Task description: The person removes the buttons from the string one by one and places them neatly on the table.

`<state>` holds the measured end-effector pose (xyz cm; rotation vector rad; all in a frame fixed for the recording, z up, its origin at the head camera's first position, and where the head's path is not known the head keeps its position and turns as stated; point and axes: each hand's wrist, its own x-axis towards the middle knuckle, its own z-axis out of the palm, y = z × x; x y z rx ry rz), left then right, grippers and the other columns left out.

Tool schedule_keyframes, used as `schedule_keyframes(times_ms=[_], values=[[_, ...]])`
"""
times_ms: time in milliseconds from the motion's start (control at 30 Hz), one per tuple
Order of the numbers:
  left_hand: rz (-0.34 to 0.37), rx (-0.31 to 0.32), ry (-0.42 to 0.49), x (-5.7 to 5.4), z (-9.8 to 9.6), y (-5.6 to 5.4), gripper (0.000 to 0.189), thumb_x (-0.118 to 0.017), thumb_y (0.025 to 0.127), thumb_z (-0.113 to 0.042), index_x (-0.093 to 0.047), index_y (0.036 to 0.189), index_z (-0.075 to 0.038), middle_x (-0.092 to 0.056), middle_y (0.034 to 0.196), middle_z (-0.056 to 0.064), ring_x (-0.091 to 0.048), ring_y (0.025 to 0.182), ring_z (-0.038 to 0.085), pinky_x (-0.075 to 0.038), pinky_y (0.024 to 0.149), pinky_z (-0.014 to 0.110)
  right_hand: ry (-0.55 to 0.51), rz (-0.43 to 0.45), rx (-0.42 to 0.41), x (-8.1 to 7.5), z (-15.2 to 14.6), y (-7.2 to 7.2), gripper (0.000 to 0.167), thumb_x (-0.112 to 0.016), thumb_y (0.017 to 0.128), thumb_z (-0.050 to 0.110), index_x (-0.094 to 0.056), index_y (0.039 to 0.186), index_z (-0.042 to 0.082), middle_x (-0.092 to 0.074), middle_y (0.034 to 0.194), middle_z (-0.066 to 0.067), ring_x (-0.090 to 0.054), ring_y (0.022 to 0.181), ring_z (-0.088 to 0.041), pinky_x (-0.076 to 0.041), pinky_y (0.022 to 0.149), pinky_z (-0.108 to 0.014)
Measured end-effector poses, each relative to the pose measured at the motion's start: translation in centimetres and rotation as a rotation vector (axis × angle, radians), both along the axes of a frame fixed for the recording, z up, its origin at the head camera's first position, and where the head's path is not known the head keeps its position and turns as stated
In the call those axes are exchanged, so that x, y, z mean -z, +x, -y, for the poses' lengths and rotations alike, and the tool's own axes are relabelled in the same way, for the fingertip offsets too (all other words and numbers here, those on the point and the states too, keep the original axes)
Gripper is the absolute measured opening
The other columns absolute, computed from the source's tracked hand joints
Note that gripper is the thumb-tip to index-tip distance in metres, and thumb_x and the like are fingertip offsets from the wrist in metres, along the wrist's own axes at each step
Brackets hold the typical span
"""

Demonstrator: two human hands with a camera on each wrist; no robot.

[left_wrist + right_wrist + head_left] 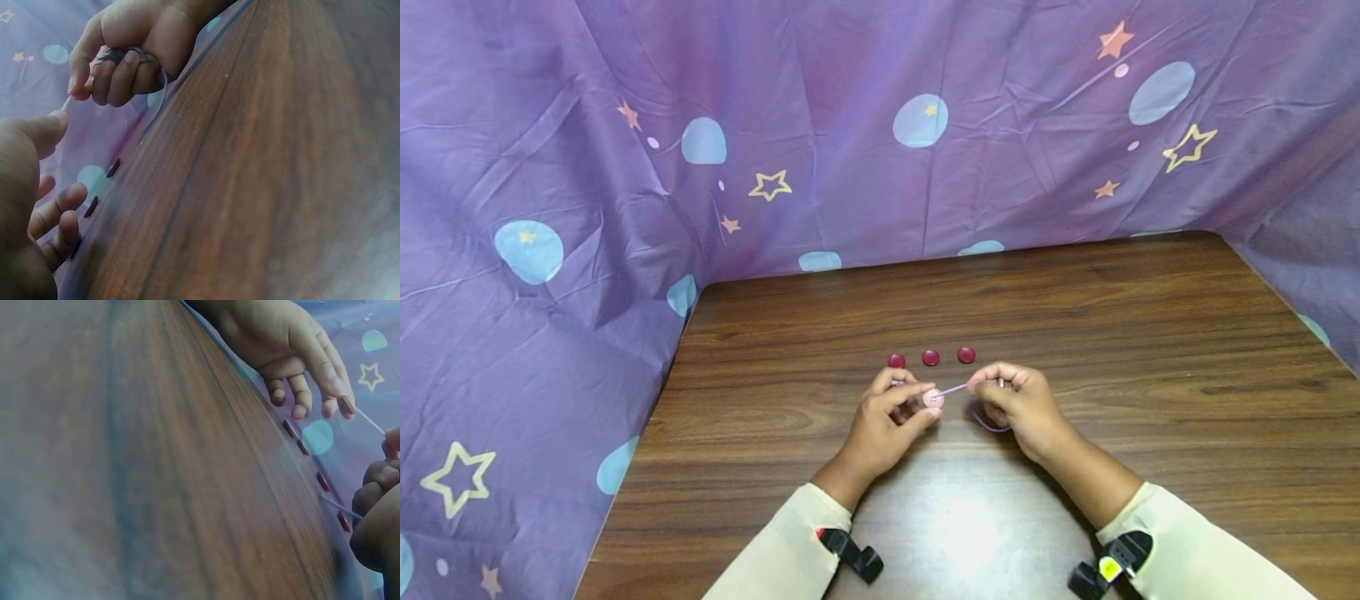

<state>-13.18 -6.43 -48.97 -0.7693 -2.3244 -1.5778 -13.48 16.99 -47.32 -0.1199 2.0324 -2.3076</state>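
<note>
My left hand (880, 427) pinches a pale pink button (933, 399) by its edge between thumb and forefinger, its face turned up. From the button's middle a thin purple cord (953, 389) runs taut to my right hand (1024, 410), where thumb and forefinger pinch it. The other right fingers are curled, and a loose length of cord (164, 94) hangs from them in the left wrist view. In the right wrist view the button (346, 407) shows edge-on, above the table. The left hand's remaining fingers are spread below it, loosely bent.
Dark red buttons lie in a row just beyond the hands: a left one (897, 360), a middle one (931, 357) and a right one (966, 355). The brown wood-grain table (1187, 350) meets a purple patterned curtain (850, 167) at its back and sides.
</note>
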Motion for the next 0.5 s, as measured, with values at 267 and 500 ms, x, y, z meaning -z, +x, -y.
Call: schedule_keyframes(times_ms=[267, 500], values=[[0.012, -0.023, -0.004, -0.14, -0.15, -0.08, 0.034, -0.087, 0.091, -0.005, -0.079, 0.124, 0.001, -0.075, 0.114, 0.017, -0.062, 0.081, 0.003, -0.058, 0.068, 0.021, -0.043, -0.033, 0.019, -0.03, -0.18, -0.1, 0.033, -0.06, 0.096, -0.011, -0.075, 0.082, 0.016, -0.062, 0.065, 0.005, -0.046, 0.053, -0.004, -0.039, 0.049, -0.017], [0.045, -0.042, -0.022, -0.3, -0.11, -0.02, 0.036, -0.087, 0.091, -0.007, -0.079, 0.125, 0.001, -0.077, 0.115, 0.016, -0.066, 0.081, 0.014, -0.057, 0.071, 0.02, -0.066, -0.009, 0.055, -0.15, -0.4, -0.3, 0.035, -0.059, 0.098, -0.01, -0.075, 0.081, 0.016, -0.061, 0.065, 0.005, -0.047, 0.053, -0.005, -0.04, 0.049, -0.018]])
